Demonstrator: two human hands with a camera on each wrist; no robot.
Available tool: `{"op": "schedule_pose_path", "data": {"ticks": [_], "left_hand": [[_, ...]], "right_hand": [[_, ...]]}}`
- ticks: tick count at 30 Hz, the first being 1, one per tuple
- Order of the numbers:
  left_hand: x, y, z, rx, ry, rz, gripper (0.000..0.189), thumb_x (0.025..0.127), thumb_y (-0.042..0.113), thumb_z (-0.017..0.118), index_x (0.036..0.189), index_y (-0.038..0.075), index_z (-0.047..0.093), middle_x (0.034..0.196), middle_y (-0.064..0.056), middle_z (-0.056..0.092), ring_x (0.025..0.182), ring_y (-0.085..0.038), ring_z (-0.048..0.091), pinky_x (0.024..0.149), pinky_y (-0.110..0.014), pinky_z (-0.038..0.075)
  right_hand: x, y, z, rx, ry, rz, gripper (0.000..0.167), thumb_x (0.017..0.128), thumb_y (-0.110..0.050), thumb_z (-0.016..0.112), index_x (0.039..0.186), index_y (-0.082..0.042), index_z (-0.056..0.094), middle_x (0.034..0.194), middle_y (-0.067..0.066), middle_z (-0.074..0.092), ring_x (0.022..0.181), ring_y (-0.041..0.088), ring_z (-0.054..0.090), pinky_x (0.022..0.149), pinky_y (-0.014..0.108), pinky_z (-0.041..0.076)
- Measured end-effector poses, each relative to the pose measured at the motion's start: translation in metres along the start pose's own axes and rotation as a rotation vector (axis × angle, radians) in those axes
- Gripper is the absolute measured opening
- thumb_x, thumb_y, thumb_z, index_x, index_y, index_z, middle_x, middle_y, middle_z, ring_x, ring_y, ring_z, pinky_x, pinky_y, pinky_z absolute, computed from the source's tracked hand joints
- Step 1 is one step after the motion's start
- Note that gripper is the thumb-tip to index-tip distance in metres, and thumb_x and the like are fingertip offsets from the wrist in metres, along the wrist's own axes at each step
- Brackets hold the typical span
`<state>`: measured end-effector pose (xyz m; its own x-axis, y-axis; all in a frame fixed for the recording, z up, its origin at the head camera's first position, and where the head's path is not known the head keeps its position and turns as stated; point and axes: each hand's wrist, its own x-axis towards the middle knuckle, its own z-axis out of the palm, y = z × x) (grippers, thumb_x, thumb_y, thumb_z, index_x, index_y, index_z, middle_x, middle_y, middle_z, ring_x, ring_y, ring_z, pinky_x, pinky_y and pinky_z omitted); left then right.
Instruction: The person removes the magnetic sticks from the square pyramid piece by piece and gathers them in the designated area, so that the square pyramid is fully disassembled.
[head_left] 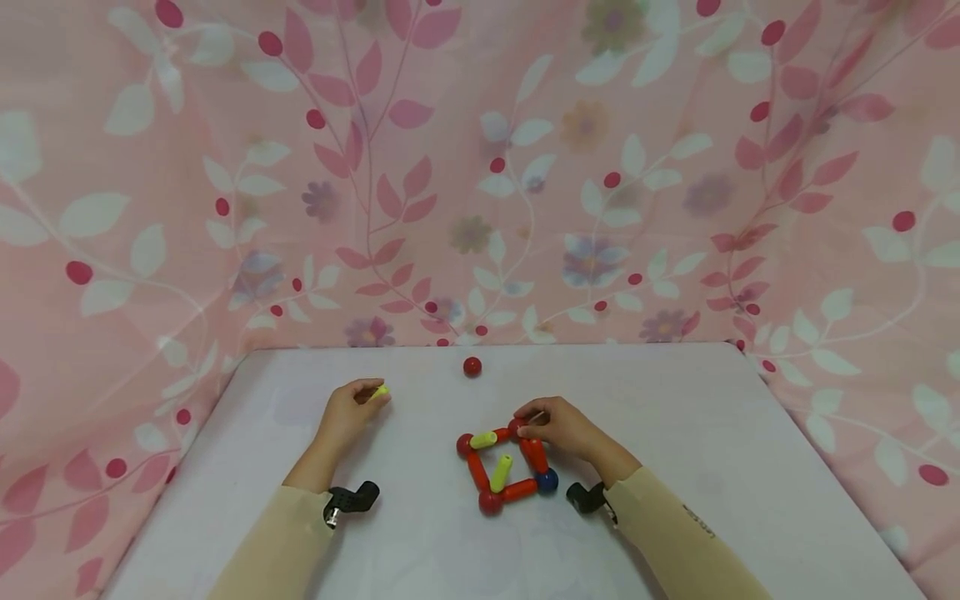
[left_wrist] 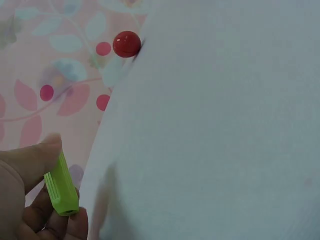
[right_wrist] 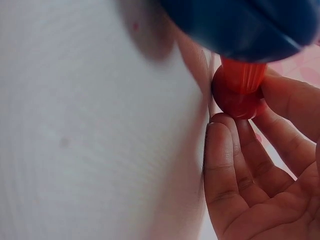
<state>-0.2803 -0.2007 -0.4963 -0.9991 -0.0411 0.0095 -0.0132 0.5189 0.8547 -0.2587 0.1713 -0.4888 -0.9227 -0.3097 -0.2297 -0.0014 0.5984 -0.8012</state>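
Note:
Between thumb and fingers, my left hand [head_left: 354, 417] pinches a yellow-green rod [left_wrist: 62, 187], raised at the table's left side. My right hand [head_left: 562, 425] grips the red ball [right_wrist: 237, 102] at the far corner of a four-sided frame of magnetic-looking rods and balls. Red rods [head_left: 477, 472] form its sides, with a red ball [head_left: 465, 445] on the left, another red ball [head_left: 491, 502] nearest me and a blue ball [head_left: 547, 481] on the right. Two yellow-green rods [head_left: 501, 472] rise from the left and near balls; their exact tilt is unclear.
A loose red ball [head_left: 472, 367] lies near the back edge of the white table [head_left: 420, 533]. Behind and beside the table hangs a pink floral cloth [head_left: 450, 167]. Black wrist cameras [head_left: 356, 497] stick out inward from both sleeves.

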Motion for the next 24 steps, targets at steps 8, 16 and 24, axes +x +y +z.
{"op": "schedule_pose_path", "data": {"ticks": [8,16,24], "left_hand": [[0.007,-0.01,-0.003,0.146,-0.018,0.025,0.026,0.091,0.014,0.074,0.113,0.002,0.07,0.112,-0.016,0.07,0.11,-0.033,0.062,0.097,-0.048,0.046],[0.012,-0.013,-0.006,0.197,-0.051,0.05,0.023,0.088,0.012,0.077,0.109,0.002,0.073,0.11,-0.015,0.071,0.111,-0.035,0.061,0.099,-0.049,0.044],[0.011,-0.014,-0.007,0.19,-0.052,0.054,0.027,0.089,0.011,0.077,0.114,0.002,0.071,0.115,-0.017,0.07,0.114,-0.035,0.059,0.1,-0.049,0.043]], "right_hand": [[0.003,0.002,0.001,-0.002,-0.002,-0.008,0.025,0.09,-0.019,0.077,0.114,-0.014,0.072,0.104,-0.001,0.068,0.093,0.018,0.062,0.082,0.033,0.056],[0.003,0.003,0.001,0.001,-0.005,-0.028,0.025,0.09,-0.018,0.077,0.114,-0.011,0.072,0.103,0.0,0.068,0.092,0.018,0.062,0.081,0.033,0.055],[0.002,0.002,0.001,-0.001,-0.007,-0.017,0.026,0.09,-0.018,0.077,0.114,-0.012,0.072,0.103,-0.001,0.068,0.092,0.018,0.061,0.08,0.032,0.055]]}}
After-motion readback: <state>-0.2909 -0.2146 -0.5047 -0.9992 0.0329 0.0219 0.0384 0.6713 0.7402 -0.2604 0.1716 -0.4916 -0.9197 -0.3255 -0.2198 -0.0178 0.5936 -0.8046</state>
